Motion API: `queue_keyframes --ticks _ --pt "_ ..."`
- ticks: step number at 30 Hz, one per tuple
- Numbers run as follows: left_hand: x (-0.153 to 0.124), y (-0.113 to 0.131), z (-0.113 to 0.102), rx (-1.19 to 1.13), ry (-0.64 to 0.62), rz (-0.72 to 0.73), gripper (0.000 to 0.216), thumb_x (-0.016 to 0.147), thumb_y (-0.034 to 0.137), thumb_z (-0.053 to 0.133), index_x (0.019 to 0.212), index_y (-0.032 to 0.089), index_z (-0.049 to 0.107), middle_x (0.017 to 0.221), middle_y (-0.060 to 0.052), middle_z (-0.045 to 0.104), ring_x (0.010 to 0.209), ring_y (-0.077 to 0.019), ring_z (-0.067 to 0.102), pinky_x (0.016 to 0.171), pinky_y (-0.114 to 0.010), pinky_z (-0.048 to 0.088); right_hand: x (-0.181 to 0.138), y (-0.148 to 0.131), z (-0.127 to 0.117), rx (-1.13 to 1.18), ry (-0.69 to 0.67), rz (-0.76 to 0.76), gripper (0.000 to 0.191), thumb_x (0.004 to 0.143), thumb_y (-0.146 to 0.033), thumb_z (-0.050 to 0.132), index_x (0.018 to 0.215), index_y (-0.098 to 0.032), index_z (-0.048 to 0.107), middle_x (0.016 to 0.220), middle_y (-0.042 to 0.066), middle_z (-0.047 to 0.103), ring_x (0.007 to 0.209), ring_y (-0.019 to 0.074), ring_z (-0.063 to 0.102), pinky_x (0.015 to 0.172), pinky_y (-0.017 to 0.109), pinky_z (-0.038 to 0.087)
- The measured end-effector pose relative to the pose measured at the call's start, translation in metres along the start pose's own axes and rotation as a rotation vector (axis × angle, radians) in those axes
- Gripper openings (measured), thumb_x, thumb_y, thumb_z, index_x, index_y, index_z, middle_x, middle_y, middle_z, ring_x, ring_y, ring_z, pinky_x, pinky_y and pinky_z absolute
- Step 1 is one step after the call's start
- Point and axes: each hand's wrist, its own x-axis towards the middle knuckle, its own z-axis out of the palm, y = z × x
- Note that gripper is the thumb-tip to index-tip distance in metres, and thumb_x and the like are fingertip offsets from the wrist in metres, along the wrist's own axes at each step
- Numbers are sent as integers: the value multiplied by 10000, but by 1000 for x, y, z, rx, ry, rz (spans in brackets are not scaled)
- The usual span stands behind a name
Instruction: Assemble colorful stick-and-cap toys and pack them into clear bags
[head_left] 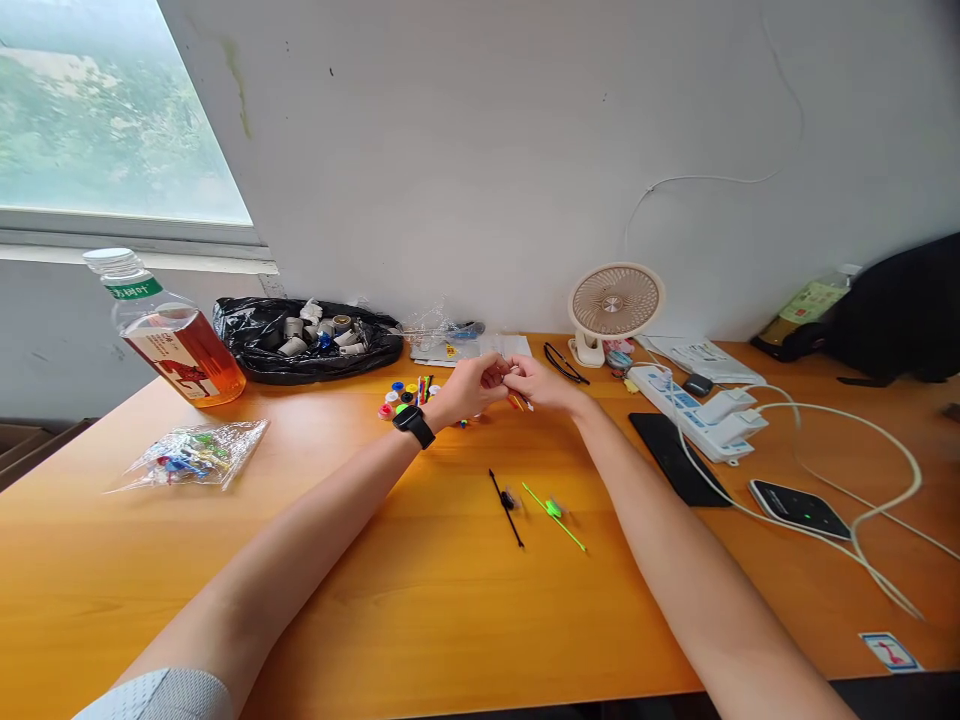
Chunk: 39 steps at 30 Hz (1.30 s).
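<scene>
From the head camera, clock directions run from where the two hands meet. At nine o'clock, a capped bottle [174, 362] holds amber liquid. Nearer, also around nine, an open black bag [244, 355] holds grey cylinders [292, 346] and something blue. At half past eight, a clear bag [244, 440] contains blue, green and yellow pieces.

The left hand [480, 385] and right hand [541, 382] have curled fingers, tips together above the table [360, 610]; I cannot tell whether they grip anything. Just below the right hand shows a small orange piece [516, 402], partly hidden.

A black rod piece [506, 500] lies at six o'clock, a bright green rod piece [553, 509] at five. Each is thin and slanted, with a thicker middle and a clear part beside it.

Counted, there are two rod pieces, one watch [414, 427] on the left wrist, one fan [615, 302] at two o'clock and one power strip [679, 415] just past three. Round coloured pieces [385, 411] cluster at nine beside the left hand, too crowded to count.
</scene>
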Motion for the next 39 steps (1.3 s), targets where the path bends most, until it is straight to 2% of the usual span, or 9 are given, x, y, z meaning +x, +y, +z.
queue_keyframes --ticks 7,13,17,20,24,28,32,34,39 --pt "2 1 -3 93 -38 -16 87 755 184 607 792 193 529 672 49 587 628 -107 508 573 -225 365 -4 -1 1 76 -76 9 135 840 -306 577 925 -223 511 573 -63 550 499 118 467 487 232 328" --pt "1 1 -3 -20 -93 -46 97 791 181 589 839 202 507 762 4 710 701 -133 643 625 -225 451 -3 -2 1 154 -67 51 263 810 -313 648 996 -235 479 548 -74 592 430 111 437 453 230 289" --pt "0 4 -2 -68 -110 -88 125 763 174 595 806 204 482 735 3 715 688 -137 663 616 -219 454 -3 -1 1 117 -66 78 236 819 -264 644 990 -227 486 547 -70 578 438 108 430 450 233 283" --pt "-1 5 -1 -49 -122 -79 140 766 196 616 809 202 483 740 11 703 683 -129 636 606 -218 439 -3 0 1 78 -74 77 187 829 -236 651 954 -221 513 577 -56 567 485 113 466 464 236 310" --pt "-2 3 1 53 -105 -76 192 780 243 651 787 206 463 674 51 600 615 -103 512 552 -218 359 -1 1 1 103 -111 75 165 844 -250 671 904 -220 519 604 -45 565 500 108 465 467 231 316" --pt "0 2 0 146 -14 -38 154 780 191 627 786 207 474 651 64 553 598 -99 470 552 -227 340 0 1 -1 194 -17 133 254 844 -313 716 970 -226 513 562 -59 561 454 109 446 447 227 313" --pt "1 4 -8 183 62 19 89 813 168 635 898 185 613 743 21 660 676 -125 588 650 -239 457 2 6 -11 312 154 137 348 792 -319 752 1072 -202 580 618 -44 617 470 99 455 463 224 297" --pt "-1 3 -9 199 0 7 110 855 194 647 959 175 679 798 -13 721 727 -146 650 702 -255 497 2 11 -17 245 187 142 333 795 -308 747 1075 -185 616 667 -14 663 494 96 461 486 226 310" --pt "-7 -4 -5 436 -116 -66 105 841 278 766 892 192 732 919 -64 779 869 -234 710 759 -314 528 2 18 -24 -287 144 192 233 874 -280 720 1056 -157 644 767 63 745 571 134 554 552 252 386"
